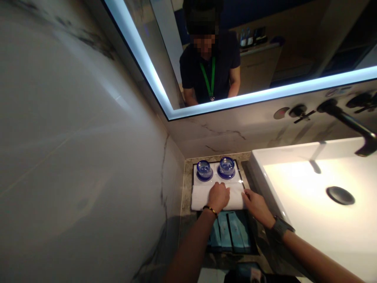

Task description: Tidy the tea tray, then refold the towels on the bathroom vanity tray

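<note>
A folded white towel (pixel 200 197) lies across a dark-edged tray on the counter. My left hand (pixel 219 196) rests on the towel's middle, its fingers curled against the cloth; their tips are partly hidden. At the towel's right end, my right hand (pixel 257 205) has thumb and fingers closed on the edge. Just behind the towel, two clear glasses with blue rims, a left glass (pixel 204 169) and a right glass (pixel 226 167), stand on blue round bases. In front of the towel, several teal packets (pixel 231 232) lie side by side in the dark tray, partly covered by my left arm.
A white basin (pixel 271 184) with a black drain cover (pixel 341 195) stands close on the right. Over it juts a black faucet (pixel 350 122). A marble wall (pixel 118 157) bounds the left side. The lit mirror (pixel 235 103) at the back reflects a person with a green lanyard.
</note>
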Tool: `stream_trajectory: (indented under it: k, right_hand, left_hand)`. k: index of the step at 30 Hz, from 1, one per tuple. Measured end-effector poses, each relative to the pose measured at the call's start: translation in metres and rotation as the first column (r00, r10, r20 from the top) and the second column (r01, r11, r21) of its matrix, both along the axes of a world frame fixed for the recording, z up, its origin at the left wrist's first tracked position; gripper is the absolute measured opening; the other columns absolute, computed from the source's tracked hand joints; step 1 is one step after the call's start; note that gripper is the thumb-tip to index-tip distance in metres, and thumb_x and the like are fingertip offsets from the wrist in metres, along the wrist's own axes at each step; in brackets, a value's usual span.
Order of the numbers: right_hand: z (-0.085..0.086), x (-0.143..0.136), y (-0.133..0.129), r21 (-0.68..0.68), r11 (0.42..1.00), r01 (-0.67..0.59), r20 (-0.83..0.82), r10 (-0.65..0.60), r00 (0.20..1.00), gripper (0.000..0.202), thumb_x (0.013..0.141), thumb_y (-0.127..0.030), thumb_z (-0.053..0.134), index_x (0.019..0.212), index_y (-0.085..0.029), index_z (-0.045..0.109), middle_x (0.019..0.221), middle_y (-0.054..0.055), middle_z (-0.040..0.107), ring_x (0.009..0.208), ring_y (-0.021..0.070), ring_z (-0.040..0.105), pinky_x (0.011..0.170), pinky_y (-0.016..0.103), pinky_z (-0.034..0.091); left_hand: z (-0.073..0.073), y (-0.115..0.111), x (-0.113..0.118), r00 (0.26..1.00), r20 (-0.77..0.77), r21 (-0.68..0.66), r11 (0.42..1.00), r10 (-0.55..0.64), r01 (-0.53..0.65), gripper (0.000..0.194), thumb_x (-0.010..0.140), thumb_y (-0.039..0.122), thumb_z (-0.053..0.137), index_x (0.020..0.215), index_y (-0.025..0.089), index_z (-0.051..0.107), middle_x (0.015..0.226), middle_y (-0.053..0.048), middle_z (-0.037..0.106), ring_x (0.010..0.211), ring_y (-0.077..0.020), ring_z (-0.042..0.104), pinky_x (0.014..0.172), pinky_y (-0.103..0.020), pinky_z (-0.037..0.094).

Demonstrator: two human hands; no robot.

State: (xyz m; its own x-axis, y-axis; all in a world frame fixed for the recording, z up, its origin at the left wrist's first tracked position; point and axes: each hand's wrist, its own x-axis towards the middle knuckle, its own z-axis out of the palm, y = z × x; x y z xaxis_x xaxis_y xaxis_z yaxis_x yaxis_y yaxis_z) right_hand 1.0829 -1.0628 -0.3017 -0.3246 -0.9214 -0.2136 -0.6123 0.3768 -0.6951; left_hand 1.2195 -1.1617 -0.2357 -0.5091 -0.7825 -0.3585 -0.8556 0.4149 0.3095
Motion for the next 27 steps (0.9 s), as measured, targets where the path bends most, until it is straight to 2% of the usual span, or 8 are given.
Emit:
stream_trajectory:
  k: [5,8,12,14,16,19,23,27]
  right_hand:
    - [0.010,-0.005,0.003,-0.001,0.999,-0.055,-0.078,0.054,0.995,0.049,0.098,-0.040,0.025,0.096,-0.013,0.065,0.089,0.016,0.071,0.083,0.0293,0.068,0.072,0.037,0.048]
    - [0.022,-0.016,-0.002,-0.041,0.997,-0.058,-0.139,0.052,0.989,0.048,0.100,-0.041,0.025,0.103,-0.014,0.065,0.097,0.014,0.071,0.088,0.0279,0.067,0.077,0.036,0.049]
    - [0.046,-0.032,-0.030,-0.133,0.985,-0.109,-0.241,0.074,0.968,0.039,0.100,-0.031,0.033,0.120,-0.010,0.058,0.114,0.015,0.066,0.099,0.0247,0.064,0.088,0.035,0.050]
    - [0.062,-0.036,-0.052,-0.165,0.969,-0.184,-0.311,0.126,0.942,0.038,0.098,-0.027,0.041,0.130,-0.011,0.053,0.123,0.015,0.061,0.109,0.0251,0.060,0.095,0.035,0.048]
    - [0.079,-0.036,-0.075,-0.166,0.944,-0.286,-0.388,0.204,0.899,0.045,0.094,-0.022,0.052,0.138,-0.013,0.048,0.133,0.015,0.054,0.119,0.0269,0.053,0.102,0.037,0.044]
    - [0.096,-0.030,-0.106,-0.096,0.903,-0.419,-0.489,0.324,0.810,0.062,0.083,-0.013,0.065,0.142,-0.012,0.046,0.140,0.018,0.047,0.123,0.0331,0.047,0.103,0.042,0.043]
    - [0.103,-0.021,-0.133,0.062,0.866,-0.496,-0.563,0.440,0.699,0.054,0.080,-0.001,0.056,0.134,-0.009,0.055,0.118,0.021,0.059,0.112,0.0364,0.055,0.089,0.044,0.051]
    - [0.105,-0.021,-0.144,0.174,0.824,-0.540,-0.580,0.529,0.620,0.050,0.079,0.003,0.048,0.125,-0.010,0.060,0.109,0.021,0.060,0.103,0.0338,0.060,0.078,0.038,0.053]
  left_hand:
    - [0.020,0.008,-0.002,0.999,-0.033,-0.124,0.992,-0.008,0.003,0.037,0.095,0.026,0.044,0.125,0.008,0.055,0.121,-0.019,0.059,0.110,-0.0283,0.059,0.093,-0.037,0.049]
    - [0.030,0.005,0.011,0.999,-0.041,-0.249,0.968,-0.022,0.011,0.036,0.097,0.023,0.037,0.125,0.011,0.056,0.118,-0.016,0.060,0.114,-0.0283,0.054,0.100,-0.041,0.045]
    - [0.018,0.002,0.046,0.998,0.032,-0.275,0.960,-0.052,0.059,0.036,0.096,0.022,0.040,0.126,0.012,0.058,0.126,-0.016,0.058,0.121,-0.0288,0.050,0.108,-0.044,0.040]
    - [0.010,0.002,0.060,0.996,0.062,-0.243,0.967,-0.065,0.079,0.034,0.094,0.022,0.046,0.125,0.012,0.059,0.125,-0.015,0.060,0.120,-0.0289,0.052,0.107,-0.044,0.041]
    - [0.010,0.000,0.066,0.996,0.064,-0.242,0.967,-0.069,0.083,0.034,0.094,0.022,0.047,0.124,0.012,0.059,0.122,-0.014,0.062,0.118,-0.0279,0.053,0.107,-0.042,0.041]
    - [0.029,-0.016,0.057,0.999,0.035,-0.317,0.948,-0.013,0.024,0.032,0.097,0.024,0.041,0.120,0.014,0.060,0.120,-0.013,0.062,0.116,-0.0261,0.053,0.105,-0.040,0.041]
    - [0.061,-0.054,0.031,0.995,0.056,-0.407,0.911,0.088,-0.057,0.031,0.093,0.028,0.050,0.116,0.009,0.060,0.117,-0.016,0.062,0.115,-0.0287,0.053,0.099,-0.040,0.044]
    - [0.068,-0.083,0.013,0.988,0.120,-0.361,0.932,0.093,-0.044,0.039,0.080,0.030,0.067,0.109,0.004,0.066,0.116,-0.022,0.062,0.115,-0.0323,0.054,0.096,-0.039,0.047]
